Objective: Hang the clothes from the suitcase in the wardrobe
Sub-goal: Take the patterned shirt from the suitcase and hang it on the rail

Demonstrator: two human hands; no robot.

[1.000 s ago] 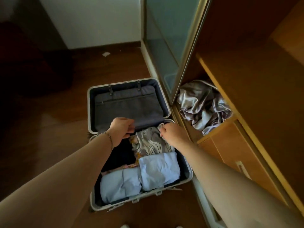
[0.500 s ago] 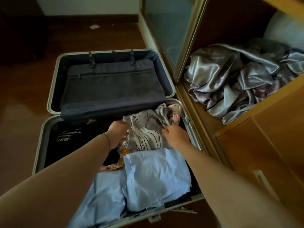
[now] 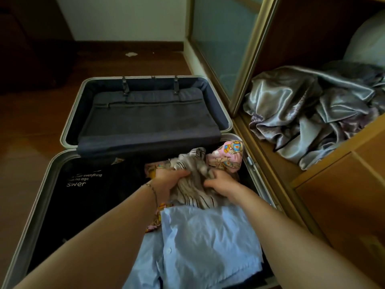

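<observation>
We look down on a dark wooden floor (image 3: 31,126), where the suitcase (image 3: 68,132) lies open beside the wardrobe (image 3: 343,195) on the right. Half a second ago the striped shirt (image 3: 193,190) lay nearly flat with our fingers only at its edges; now it is bunched up between both hands. Our left hand (image 3: 168,180) has its grip curled round the left side of the shirt, and our right hand (image 3: 220,182) pinches the cloth from the right, so the garment is gathered and, we judge, about to be lifted out. A pink patterned piece (image 3: 227,155) now shows at the far right corner of the case. The blue shirts (image 3: 204,243) sit folded at the near end, untouched (they come later). In the wardrobe a heap of grey satin (image 3: 308,113) fills the low shelf; no hanger or rail is in view, so hanging has not begun.
</observation>
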